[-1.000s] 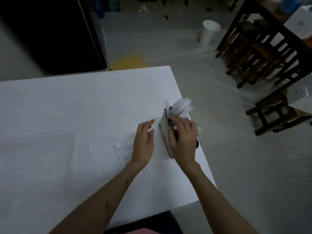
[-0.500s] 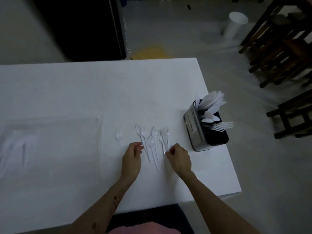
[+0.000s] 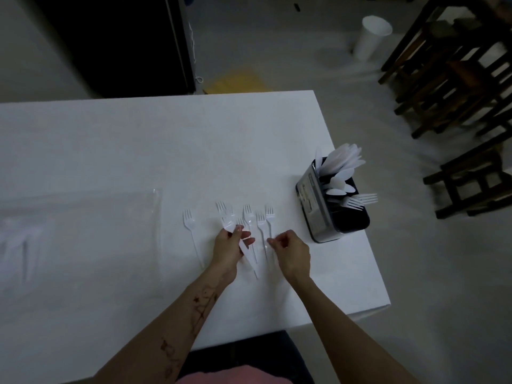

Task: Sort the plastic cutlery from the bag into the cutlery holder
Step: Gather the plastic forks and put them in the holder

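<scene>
The left hand (image 3: 228,249) pinches a white fork (image 3: 235,236) by its handle, lifted off the table (image 3: 138,151). The right hand (image 3: 292,252) has its fingers curled over another fork's handle (image 3: 261,231) (whether it grips, I cannot tell). More forks (image 3: 191,228) lie beside them; the cutlery holder (image 3: 318,217) stands to the right, the clear bag (image 3: 83,231) far left.

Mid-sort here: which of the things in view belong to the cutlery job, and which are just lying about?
Part of the job:
- loose forks on the table
- cutlery holder, already holding knives, spoons and forks
- clear plastic bag
- left hand, gripping a fork
- right hand, pinching a fork handle

Lying about:
- white cup on the floor
- wooden chairs
</scene>
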Demonstrator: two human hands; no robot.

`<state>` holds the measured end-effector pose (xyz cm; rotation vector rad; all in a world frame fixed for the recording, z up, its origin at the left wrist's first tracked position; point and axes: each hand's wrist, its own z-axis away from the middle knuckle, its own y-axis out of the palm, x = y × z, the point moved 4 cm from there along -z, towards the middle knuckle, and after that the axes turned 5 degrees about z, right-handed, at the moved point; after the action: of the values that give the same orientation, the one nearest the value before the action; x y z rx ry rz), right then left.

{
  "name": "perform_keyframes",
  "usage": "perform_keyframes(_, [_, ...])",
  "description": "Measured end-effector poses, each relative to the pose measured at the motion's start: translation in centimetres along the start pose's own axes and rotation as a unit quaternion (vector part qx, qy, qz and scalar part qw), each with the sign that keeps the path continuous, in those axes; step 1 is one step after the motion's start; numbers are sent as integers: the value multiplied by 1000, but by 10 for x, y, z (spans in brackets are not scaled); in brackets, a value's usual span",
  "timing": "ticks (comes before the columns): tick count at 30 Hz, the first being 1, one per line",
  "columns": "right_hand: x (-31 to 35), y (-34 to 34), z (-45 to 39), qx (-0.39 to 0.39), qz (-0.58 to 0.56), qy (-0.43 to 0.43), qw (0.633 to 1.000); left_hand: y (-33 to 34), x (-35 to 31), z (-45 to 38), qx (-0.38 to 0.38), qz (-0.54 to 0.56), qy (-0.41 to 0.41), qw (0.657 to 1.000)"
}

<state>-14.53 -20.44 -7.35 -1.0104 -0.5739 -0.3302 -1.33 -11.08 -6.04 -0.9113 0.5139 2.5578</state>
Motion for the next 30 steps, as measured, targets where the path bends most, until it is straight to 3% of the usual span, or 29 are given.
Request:
perform_keyframes(3, [-4,4,-7,-15,88,3,996,-6,4,0,-4,-21,-18,1000])
perform_keyframes(7, [-7,11,-14,20,100,9,995,-10,11,-4,-12,-14,-36,999])
perform_keyframes(10, [-8,7,-15,26,29,16,999,-6,13,-4,0,7,-57,998])
perform_keyframes(12, [-1,1,-11,29,-83,-3,996,-4,13,-5,11,33,-62,997])
perform_keyframes(14, [7,-3,-4,91,-168,-22,981,-1,10,-4,33,44,-59,997])
perform_keyframes(16, [12,-1,3,168,-178,-49,968,3,9,-3,66,65,-62,994])
perform_keyframes(18, [12,0,7,191,-153,-67,967,6,8,-3,74,86,-64,991])
perform_keyframes(21, [4,2,4,97,-97,-51,989,3,10,-6,31,52,-46,997])
perform_keyframes(23, [-3,3,-2,21,10,-42,999,-1,12,-8,3,47,-52,998])
perform_keyframes(26, [-9,10,-6,35,112,-26,993,-6,15,-10,-16,47,-61,997])
perform_keyframes(28, [-9,9,-7,36,91,-6,995,-8,16,-10,-21,53,-59,997])
perform_keyframes(30, [-6,4,-4,24,-28,12,999,-10,16,-9,-15,71,-51,996])
